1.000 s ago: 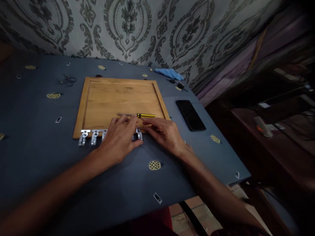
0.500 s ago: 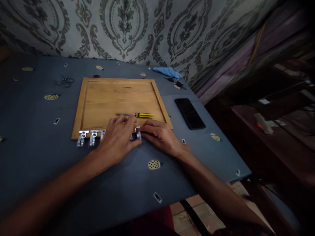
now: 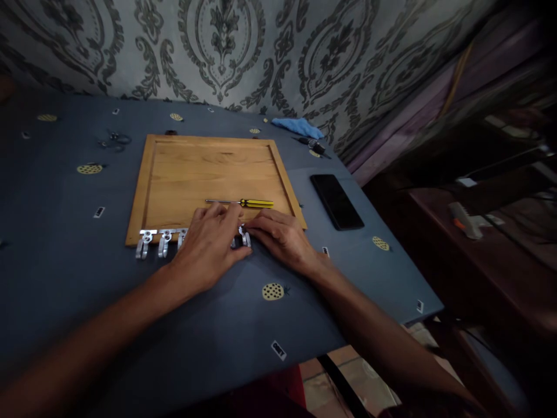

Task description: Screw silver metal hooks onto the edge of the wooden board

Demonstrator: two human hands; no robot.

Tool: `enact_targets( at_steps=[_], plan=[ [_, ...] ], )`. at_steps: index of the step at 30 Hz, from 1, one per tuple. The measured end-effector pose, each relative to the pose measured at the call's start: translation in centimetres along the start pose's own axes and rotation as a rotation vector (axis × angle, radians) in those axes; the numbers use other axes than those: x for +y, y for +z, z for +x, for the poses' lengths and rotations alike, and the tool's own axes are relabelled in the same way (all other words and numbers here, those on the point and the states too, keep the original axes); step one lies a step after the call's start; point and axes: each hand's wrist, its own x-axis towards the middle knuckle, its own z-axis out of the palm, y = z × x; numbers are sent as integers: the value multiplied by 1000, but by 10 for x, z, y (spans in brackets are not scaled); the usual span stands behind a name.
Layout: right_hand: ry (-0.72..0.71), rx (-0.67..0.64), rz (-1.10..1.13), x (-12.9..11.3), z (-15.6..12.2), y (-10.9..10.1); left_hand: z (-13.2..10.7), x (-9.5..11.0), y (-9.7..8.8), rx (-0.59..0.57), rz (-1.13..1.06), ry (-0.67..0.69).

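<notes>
A metal hook rail (image 3: 165, 241) with several silver hooks lies along the near edge of a framed wooden board (image 3: 209, 168). My left hand (image 3: 211, 241) covers the middle of the rail, its fingers bent over the board's edge and its thumb below by a hook. That hand grips the rail against the wood. Close beside it, my right hand (image 3: 282, 235) has its thumb and fingertips pinched together at a hook toward the rail's right end. Whatever lies between those fingertips is hidden or too small to name. A screwdriver (image 3: 256, 204) with a yellow and black handle rests on the board just beyond both hands.
A black phone (image 3: 337, 201) lies right of the board on the blue patterned tablecloth (image 3: 183, 342). Behind it are a dark slim tool (image 3: 314, 146) and a blue cloth (image 3: 299, 126). Scissors (image 3: 115, 139) lie at the back left. A patterned curtain (image 3: 270, 52) hangs behind the table.
My right fingertips have shifted very slightly at the hook. My left hand keeps its place on the rail, and the view has tilted a little.
</notes>
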Motion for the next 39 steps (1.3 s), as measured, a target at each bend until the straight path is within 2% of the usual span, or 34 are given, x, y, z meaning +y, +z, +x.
enact_targets(
  at_steps=[4,12,39],
  plan=[
    [73,5,42,-2,3,-1,0,1,-2,-18,-2,-16],
    [130,12,130,-1,6,-1,2,2,-3,-41,-9,-28],
    [125,7,97,-2,9,2,0,0,-1,-8,-18,-21]
  ],
)
